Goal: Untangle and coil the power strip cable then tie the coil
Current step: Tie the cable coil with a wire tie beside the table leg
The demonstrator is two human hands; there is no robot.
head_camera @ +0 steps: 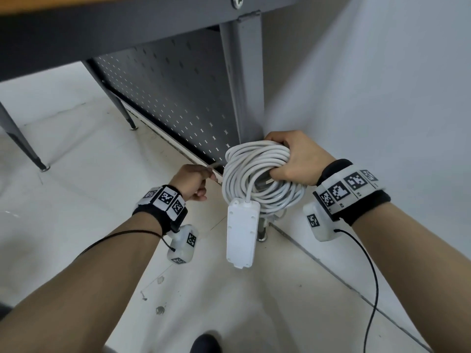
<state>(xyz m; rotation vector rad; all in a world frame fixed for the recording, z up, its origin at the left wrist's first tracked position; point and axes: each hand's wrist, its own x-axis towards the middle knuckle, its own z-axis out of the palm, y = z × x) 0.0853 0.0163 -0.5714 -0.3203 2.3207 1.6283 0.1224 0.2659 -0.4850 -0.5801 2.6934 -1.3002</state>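
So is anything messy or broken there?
Nothing looks broken. The cable is neatly coiled in the right hand, with the power strip dangling below. The floor has a few small scuffs and specks.

A pale tiled floor [76, 154] meets a plain white wall [369, 85] on the right. A grey metal desk leg [246, 80] stands in the corner beside a dark perforated panel [173, 93], under a wood-edged desktop [76, 3]. Slanted legs [17, 138] stand left.
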